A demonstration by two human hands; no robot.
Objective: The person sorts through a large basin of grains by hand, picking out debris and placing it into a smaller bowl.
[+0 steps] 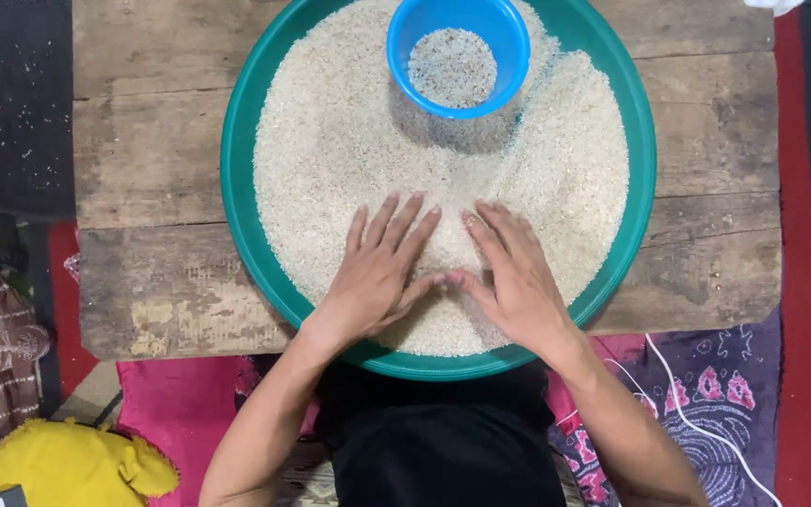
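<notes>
2 hands (443, 277) flat on rice (330, 141), 1 bowl (458, 56)

Low wooden table (143, 160), rough weathered planks, worn pale patches at the near left corner. Directly on it: one big round green tray (241, 216), centred, its near rim hanging just past the table's front edge. Table stands on patterned red and purple cloth (706, 394) covering the floor.

Home floor setting: rough wooden board (706, 122) laid low over patterned cloths (706, 413), yellow cushion (77, 465) beside the board's near-left corner.
</notes>
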